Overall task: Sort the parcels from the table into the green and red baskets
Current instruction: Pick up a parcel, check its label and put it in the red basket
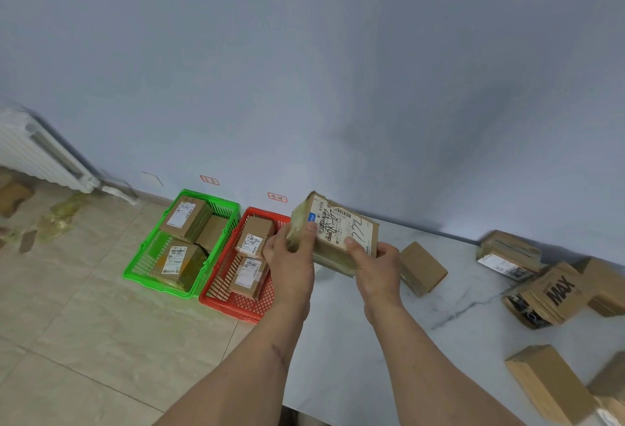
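Observation:
Both hands hold up a taped cardboard parcel (341, 229) with a white shipping label facing me, above the left end of the white marble table (389, 341). My left hand (291, 256) grips its left end, thumb on the label. My right hand (375, 263) grips its lower right side, thumb on the label too. On the floor to the left stand the green basket (135, 266) with three parcels and, beside it, the red basket (216, 297) with two labelled parcels.
Several more parcels lie on the table: a small plain box (422, 268) just right of my hands, a pile including a "MAX" box (554, 293) at the far right, another box (548, 381) near the front right. A radiator (40, 155) and scraps of tape are on the left.

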